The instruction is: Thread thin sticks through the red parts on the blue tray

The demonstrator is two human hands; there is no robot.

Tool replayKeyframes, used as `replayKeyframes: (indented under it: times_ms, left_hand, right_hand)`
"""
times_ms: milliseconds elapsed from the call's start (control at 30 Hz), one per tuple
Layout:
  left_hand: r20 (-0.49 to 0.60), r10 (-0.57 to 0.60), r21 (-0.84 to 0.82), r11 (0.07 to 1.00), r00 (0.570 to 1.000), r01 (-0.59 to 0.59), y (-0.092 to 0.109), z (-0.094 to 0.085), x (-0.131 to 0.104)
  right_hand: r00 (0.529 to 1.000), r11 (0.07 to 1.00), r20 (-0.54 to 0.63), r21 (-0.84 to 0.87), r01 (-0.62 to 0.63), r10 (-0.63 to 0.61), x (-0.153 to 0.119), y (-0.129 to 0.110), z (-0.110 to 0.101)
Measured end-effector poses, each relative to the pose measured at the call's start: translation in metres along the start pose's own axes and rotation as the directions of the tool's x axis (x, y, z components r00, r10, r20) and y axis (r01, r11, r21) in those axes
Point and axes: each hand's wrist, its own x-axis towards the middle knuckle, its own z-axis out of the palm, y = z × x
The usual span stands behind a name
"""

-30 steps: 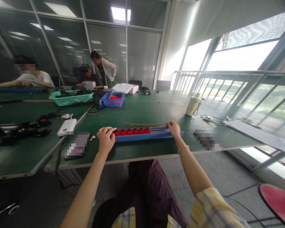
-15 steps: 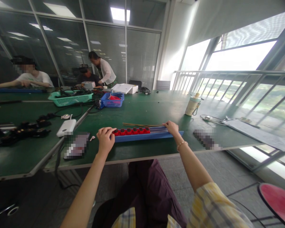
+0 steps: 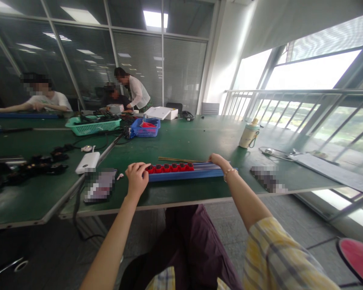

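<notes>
A long blue rail-like tray lies across the table in front of me. In its left part sits a row of several red blocks with dark tops; pale thin strips show to their right. My left hand is closed around the tray's left end, its fingers against the leftmost red block. At the right end, my right hand bends over the tray with fingers together, pointing down behind it. Its fingertips are close to the right ends of some thin golden rods; what they pinch, if anything, is hidden.
Left of the tray are an earbud, a phone and a white power bank. A bottle and another phone stand and lie rightward. Green and blue baskets are farther back; people work beyond.
My right hand has gone from the tray's right end to just behind it, toward the golden rods, its wrist bending more. My left hand stays at the left end. The view shifted slightly.
</notes>
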Motion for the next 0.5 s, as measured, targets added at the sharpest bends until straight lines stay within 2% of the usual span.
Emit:
replayKeyframes:
  times_ms: [167, 500]
  left_hand:
    - [-0.002, -0.008, 0.002, 1.0, 1.0, 0.008, 0.0, -0.001, 0.001]
    - [0.007, -0.02, -0.006, 1.0, 1.0, 0.02, 0.0, -0.001, 0.001]
  right_hand:
    - [0.996, 0.999, 0.088, -0.042, 0.012, -0.009, 0.006, -0.001, -0.001]
    - [0.992, 0.997, 0.124, -0.074, 0.008, 0.001, 0.018, -0.004, 0.005]
